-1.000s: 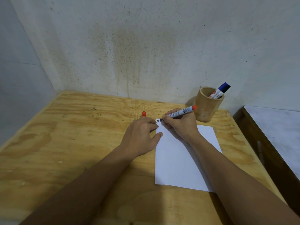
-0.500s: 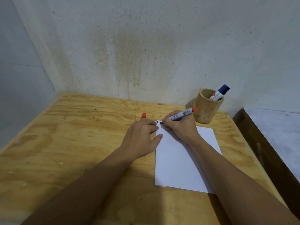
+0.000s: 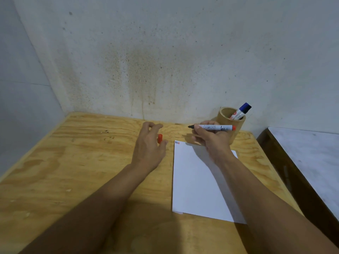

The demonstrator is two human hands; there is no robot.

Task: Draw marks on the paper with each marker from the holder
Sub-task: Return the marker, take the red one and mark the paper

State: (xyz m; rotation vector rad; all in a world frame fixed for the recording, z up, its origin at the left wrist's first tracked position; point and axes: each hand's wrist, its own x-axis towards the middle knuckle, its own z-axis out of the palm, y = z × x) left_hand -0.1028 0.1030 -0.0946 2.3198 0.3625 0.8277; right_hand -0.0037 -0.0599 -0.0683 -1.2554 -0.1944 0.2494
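Note:
A white paper sheet [image 3: 198, 182] lies on the wooden table [image 3: 73, 171], with short blue and red marks [image 3: 177, 142] at its top left corner. My right hand [image 3: 211, 138] holds an uncapped red-ended marker [image 3: 212, 127] level above the paper's top edge, tip pointing left. My left hand [image 3: 148, 145] hovers left of the paper with fingers spread, over the red cap [image 3: 160, 138] lying on the table. A round wooden holder [image 3: 232, 123] stands behind my right hand with a blue-capped marker [image 3: 241, 110] in it.
A stained wall rises right behind the table. A second wall closes the left side. To the right stands a lower dark-framed surface with a pale top [image 3: 308, 158], separated from the table by a gap.
My right hand has lifted the marker off the paper and turned it level. My left hand has left the paper's edge and moved up-left over the red cap. A red mark now shows.

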